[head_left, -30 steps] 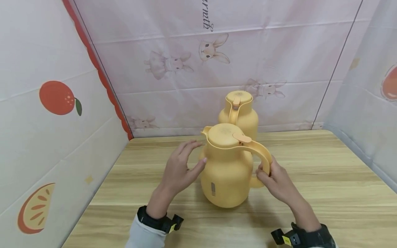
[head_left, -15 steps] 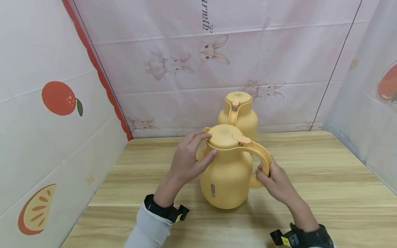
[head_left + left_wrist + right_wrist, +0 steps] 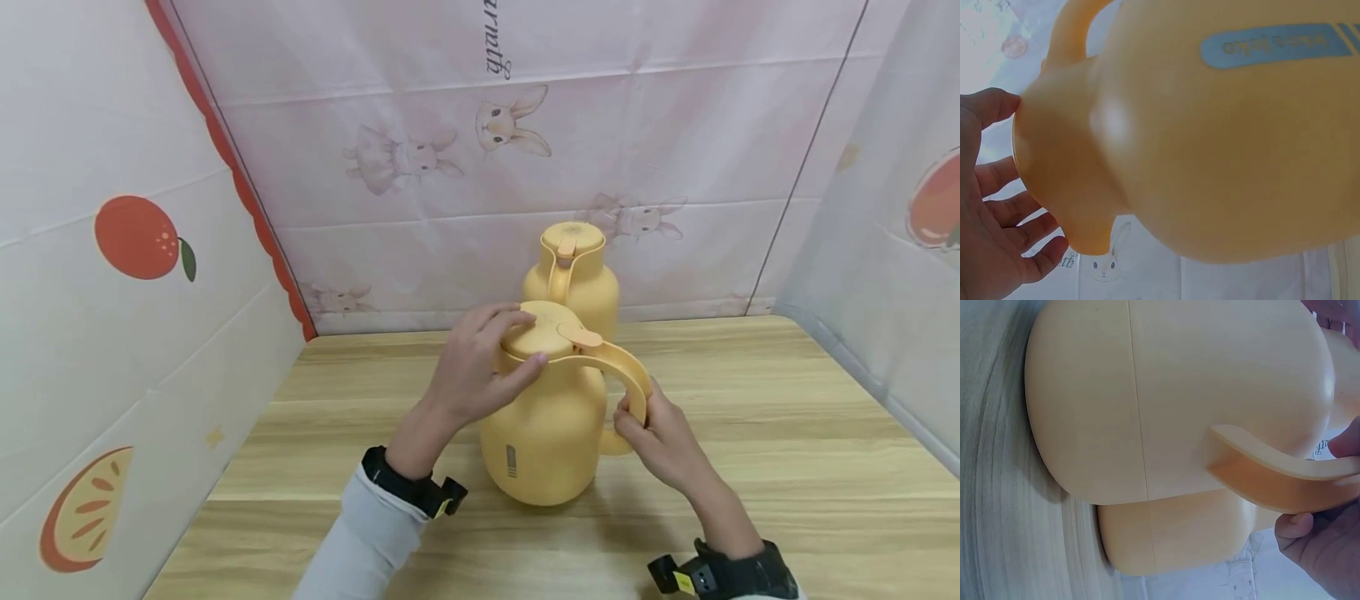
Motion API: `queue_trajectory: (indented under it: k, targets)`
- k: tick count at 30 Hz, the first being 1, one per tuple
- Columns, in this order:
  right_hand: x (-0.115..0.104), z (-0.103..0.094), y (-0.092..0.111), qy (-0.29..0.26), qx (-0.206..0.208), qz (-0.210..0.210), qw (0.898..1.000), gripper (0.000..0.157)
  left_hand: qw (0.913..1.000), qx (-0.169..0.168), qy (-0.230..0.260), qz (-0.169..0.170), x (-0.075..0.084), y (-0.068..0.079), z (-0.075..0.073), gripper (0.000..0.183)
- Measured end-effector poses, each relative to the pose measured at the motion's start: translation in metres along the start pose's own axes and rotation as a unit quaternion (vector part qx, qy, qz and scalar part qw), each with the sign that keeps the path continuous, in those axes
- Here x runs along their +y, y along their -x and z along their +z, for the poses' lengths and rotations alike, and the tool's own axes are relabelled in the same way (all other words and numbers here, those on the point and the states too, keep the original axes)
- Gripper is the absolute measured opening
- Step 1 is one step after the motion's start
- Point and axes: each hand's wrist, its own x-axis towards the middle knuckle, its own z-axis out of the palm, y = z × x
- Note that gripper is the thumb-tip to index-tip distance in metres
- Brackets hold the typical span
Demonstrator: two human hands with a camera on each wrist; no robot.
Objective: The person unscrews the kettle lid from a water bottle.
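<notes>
A yellow thermos jug (image 3: 543, 433) stands upright on the wooden table. My right hand (image 3: 660, 433) grips its curved handle (image 3: 633, 379) on the right side. In the right wrist view, fingers and thumb wrap this handle (image 3: 1291, 478). My left hand (image 3: 483, 362) is spread at the left of the jug's round lid (image 3: 551, 329), its fingers over the lid's edge and the thumb in front. Seen from the left wrist, the left fingertips (image 3: 1054, 250) and thumb reach the top rim. The left hand hides the spout in the head view.
Behind it, near the back wall, stands a second yellow thermos jug (image 3: 581, 287), partly hidden by the front one. Printed cloth walls (image 3: 390, 267) enclose the wooden table (image 3: 360, 392) at the back and both sides.
My left hand has moved right and up from beside the jug's neck to its lid. The right hand stays on the handle, and both jugs stand where they were.
</notes>
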Motion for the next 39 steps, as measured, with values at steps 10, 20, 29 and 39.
queue_trajectory:
  k: [10,20,29,39]
  targets:
    - [0.004,0.002,0.0,0.003,0.008,-0.008,1.0,0.01,0.9991,-0.042,-0.009,0.001,0.006,-0.016,0.003,0.036]
    - [0.003,0.003,-0.001,0.006,0.008,-0.003,1.0,0.01,0.9927,-0.099,-0.056,-0.04,0.01,-0.032,0.01,0.041]
    - [0.003,0.003,-0.001,0.011,0.012,-0.004,1.0,0.011,0.991,-0.092,-0.052,-0.082,0.01,-0.033,0.016,0.049]
    - [0.002,0.002,0.0,0.028,0.018,-0.009,0.999,0.012,0.9927,-0.045,-0.076,-0.083,0.011,-0.031,0.022,0.048]
